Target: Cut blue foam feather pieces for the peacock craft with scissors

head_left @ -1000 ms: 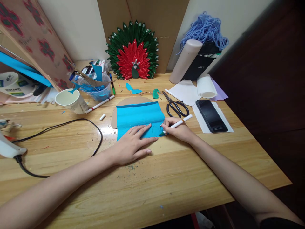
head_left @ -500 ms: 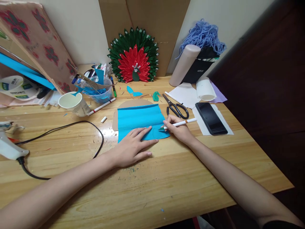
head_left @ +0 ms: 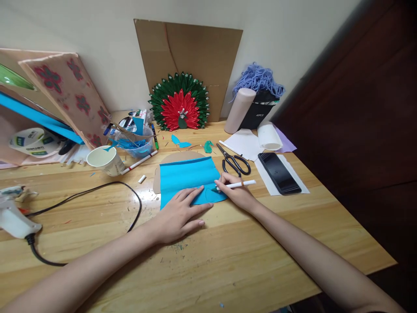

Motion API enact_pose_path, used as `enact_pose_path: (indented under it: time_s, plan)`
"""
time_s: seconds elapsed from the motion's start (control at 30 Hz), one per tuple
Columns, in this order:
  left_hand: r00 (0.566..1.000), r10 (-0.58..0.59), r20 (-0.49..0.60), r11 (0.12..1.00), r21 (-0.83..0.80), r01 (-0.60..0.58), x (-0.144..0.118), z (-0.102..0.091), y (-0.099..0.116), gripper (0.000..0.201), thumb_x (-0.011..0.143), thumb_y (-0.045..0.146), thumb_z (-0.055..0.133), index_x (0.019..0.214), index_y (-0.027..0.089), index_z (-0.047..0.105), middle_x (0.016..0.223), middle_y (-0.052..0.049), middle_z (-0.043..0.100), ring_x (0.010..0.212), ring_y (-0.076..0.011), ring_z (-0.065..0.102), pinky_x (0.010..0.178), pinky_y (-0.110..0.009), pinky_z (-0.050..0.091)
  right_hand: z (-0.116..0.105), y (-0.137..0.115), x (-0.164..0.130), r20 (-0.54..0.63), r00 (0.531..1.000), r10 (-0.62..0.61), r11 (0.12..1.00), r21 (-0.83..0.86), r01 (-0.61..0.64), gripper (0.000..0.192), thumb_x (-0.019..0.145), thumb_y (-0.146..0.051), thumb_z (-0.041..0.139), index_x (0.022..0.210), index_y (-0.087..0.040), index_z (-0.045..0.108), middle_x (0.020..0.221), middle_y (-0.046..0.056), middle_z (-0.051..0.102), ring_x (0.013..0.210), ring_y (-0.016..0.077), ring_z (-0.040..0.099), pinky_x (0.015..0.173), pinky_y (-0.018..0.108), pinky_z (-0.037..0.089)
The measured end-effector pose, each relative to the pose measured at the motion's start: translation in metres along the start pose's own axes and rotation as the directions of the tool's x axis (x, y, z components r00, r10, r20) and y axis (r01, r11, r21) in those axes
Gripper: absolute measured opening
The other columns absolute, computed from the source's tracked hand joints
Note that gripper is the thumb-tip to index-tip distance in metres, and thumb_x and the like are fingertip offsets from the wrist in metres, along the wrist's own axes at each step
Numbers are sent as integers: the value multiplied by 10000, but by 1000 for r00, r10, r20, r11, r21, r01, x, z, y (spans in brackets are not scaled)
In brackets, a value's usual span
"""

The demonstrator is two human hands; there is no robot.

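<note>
A person's two bare arms reach over a wooden table (head_left: 228, 261). The left hand (head_left: 180, 213) lies flat, fingers spread and gripping nothing, pressing down the near edge of a blue paper (head_left: 189, 178) sheet. The paper sits mid-table on a piece of brown card (head_left: 177, 157) that peeks out behind it.

The right hand (head_left: 236, 194) is closed around a white pen (head_left: 236, 184), its tip touching the paper's right near corner, where a curved line seems to be drawn, though it is too faint to be sure.

The paper looks thin, light and limp, easy to crease or tear, and likely to slide on the glossy wood unless pinned flat near where the pen works. Lifting it would be safest by an edge, with a light pinch.

Just behind the right hand lie black scissors (head_left: 235, 161); further right a dark phone (head_left: 279, 172) rests on white sheets. A paper cup (head_left: 106, 160) stands to the left, and a glue gun (head_left: 14, 217) with a black cord (head_left: 130, 195) lies at the far left. A red and green fan ornament (head_left: 180, 103) leans on the wall.
</note>
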State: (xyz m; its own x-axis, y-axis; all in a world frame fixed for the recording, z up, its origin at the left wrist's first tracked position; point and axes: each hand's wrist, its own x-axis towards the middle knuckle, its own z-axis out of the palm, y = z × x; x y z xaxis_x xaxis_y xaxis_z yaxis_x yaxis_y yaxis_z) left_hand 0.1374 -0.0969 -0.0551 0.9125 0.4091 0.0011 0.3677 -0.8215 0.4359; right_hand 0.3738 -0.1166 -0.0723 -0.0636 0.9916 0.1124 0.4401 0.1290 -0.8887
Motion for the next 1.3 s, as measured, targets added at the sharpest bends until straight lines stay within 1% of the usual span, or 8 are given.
enact_pose_path:
  time_s: [0.33,0.5,0.83,0.9,1.03,1.1,1.2,1.3]
  plan:
    - [1000,6,-11,1000,10,-5,0,0,0,482,901,499,375,1355,340,393,1521,-45,174,1321,-318,275,1041,-524,295,-1,2,0,16,999,38,999,0,-38,345,864,-340,476,556,-207,397,560,-20,495,631,154,545,589,264,397]
    - [1000,0,-17,1000,7,0,0,0,1,480,900,500,377,1354,343,393,1516,-48,190,1330,-316,266,1045,-524,292,-2,0,-2,30,998,49,998,-38,-47,324,837,-292,496,538,-201,408,533,-25,517,559,130,508,545,246,381]
    - [1000,-21,11,1000,24,21,-1,-4,5,480,904,510,351,1352,344,398,1518,-48,184,1318,-317,283,1042,-521,292,1,2,-1,50,996,69,996,48,-72,345,833,-327,519,529,-203,414,519,-19,537,541,139,529,544,257,406]
    - [999,-27,18,999,41,26,0,-5,6,489,907,511,340,1365,344,373,1521,-52,172,1322,-317,276,1044,-522,289,1,3,-1,14,999,49,996,76,-50,346,833,-360,534,542,-199,439,533,-16,548,548,139,533,566,265,421]
    - [1000,-16,9,998,64,15,0,-2,6,607,890,536,360,1430,284,242,1520,-91,166,1339,-320,250,1061,-517,268,1,0,-1,-141,989,36,984,176,-10,297,848,-439,517,676,-197,512,661,3,598,667,155,585,621,268,447]
    - [1000,-19,-12,998,60,20,0,1,5,675,884,543,369,1450,226,180,1514,-118,177,1341,-307,254,1068,-497,271,1,-2,0,-127,991,46,979,202,-19,277,848,-452,516,736,-199,522,707,4,600,701,153,591,629,261,452]
    - [995,-58,-79,996,60,63,-3,4,6,649,887,528,371,1423,180,263,1499,-143,216,1315,-299,307,1058,-481,296,2,-1,2,-100,993,60,982,182,-41,280,852,-462,507,760,-199,530,713,-4,581,682,139,574,634,257,452]
    - [992,-74,-101,993,84,83,-8,5,10,630,863,557,396,1377,194,365,1484,-140,257,1319,-328,297,1057,-510,280,0,2,3,-137,986,98,982,172,-74,290,858,-464,495,750,-197,525,708,-10,560,654,129,563,607,250,445]
